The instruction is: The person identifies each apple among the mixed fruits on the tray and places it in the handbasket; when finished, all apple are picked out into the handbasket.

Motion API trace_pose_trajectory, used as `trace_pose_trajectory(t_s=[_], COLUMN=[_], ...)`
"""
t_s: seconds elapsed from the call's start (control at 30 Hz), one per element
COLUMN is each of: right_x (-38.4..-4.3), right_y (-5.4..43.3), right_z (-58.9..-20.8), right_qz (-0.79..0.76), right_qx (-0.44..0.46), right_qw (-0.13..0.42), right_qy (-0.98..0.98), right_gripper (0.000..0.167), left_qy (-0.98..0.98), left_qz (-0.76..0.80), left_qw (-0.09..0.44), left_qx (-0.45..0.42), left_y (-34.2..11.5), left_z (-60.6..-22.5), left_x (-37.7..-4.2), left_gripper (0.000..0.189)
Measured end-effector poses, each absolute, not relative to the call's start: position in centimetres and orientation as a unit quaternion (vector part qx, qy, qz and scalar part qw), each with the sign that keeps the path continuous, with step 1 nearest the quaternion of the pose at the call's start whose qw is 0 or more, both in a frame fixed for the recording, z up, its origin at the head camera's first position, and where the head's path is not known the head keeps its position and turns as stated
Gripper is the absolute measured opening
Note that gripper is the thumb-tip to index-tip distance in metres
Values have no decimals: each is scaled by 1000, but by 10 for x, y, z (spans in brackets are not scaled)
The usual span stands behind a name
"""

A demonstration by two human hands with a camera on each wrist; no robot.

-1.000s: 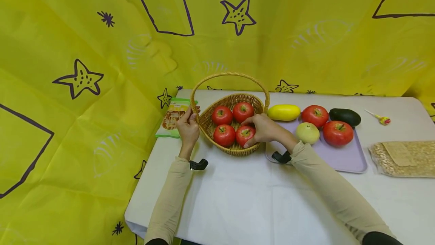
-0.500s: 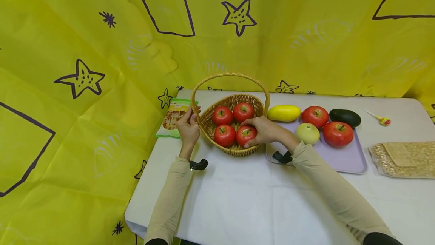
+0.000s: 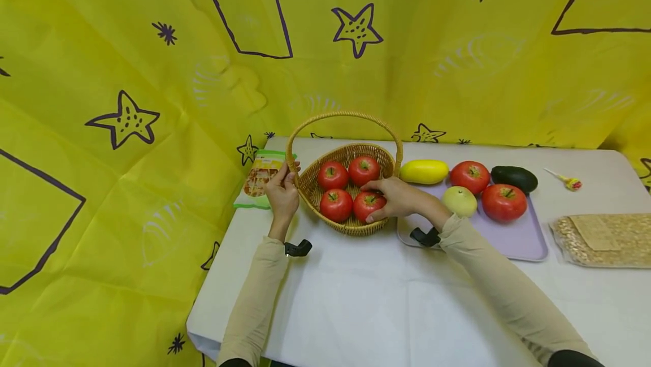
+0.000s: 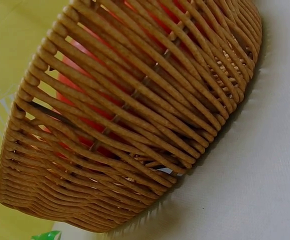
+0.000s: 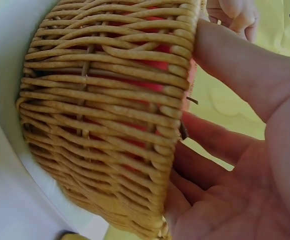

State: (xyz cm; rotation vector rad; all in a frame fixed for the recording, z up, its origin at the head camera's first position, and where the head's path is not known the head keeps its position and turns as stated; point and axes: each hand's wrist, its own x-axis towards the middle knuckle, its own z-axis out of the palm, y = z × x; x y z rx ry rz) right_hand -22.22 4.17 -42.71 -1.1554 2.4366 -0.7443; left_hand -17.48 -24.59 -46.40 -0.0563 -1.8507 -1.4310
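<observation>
Basket (image 3: 356, 231) stood on the white table (image 3: 351, 299) at ctr of frame, handle (image 3: 346, 114) up. L hand (image 3: 282, 194): fingers and thumb pinched the L foot of the handle, approx. level w/ the basket rim. R hand (image 3: 404, 196): reached over the R rim; fingers and thumb curled round the lower-R apple (image 3: 367, 204), gripping it inside the basket. Apple's position: basket interior, R-front, stem up. Remaining contents: upper-L apple (image 3: 333, 176), upper-R apple (image 3: 364, 170) and lower-L apple (image 3: 336, 205). R wrist view: palm outside the rim, fingertips hidden behind the weave.

Tray (image 3: 531, 241), R of ctr, incl. rear tomato (image 3: 470, 178), front tomato (image 3: 504, 203) and pale green fruit (image 3: 460, 202). Yellow fruit (image 3: 424, 172) lay just beside the basket, dk. green fruit (image 3: 515, 179) at tray's upper R. Snack bag (image 3: 258, 179) lay L of basket; oat bag (image 3: 605, 240) at far R of frame.
</observation>
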Motion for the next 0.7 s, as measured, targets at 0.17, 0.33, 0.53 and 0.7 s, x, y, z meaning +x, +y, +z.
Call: trace_pose_trajectory(t_s=[0.17,0.33,0.53,0.7], right_x=[-219,-216,-214,-211], right_y=[56,81,121,155], right_z=[-421,-414,-409,-404], right_qz=[-307,-372,-414,-397], right_qx=[-401,-393,-387,-357], right_qw=[152,106,56,24], right_qy=[850,834,822,845], right_gripper=[71,58,60,71], left_qy=[-732,-737,-738,-737], left_qz=[-560,-544,-540,-547], left_qw=[389,400,402,395], left_qx=[-21,-28,-34,-35], left_y=[-243,-243,-243,-241], left_z=[-459,-456,-454,-454], left_x=[-170,-167,-167,-166], left_gripper=[38,35,35,36])
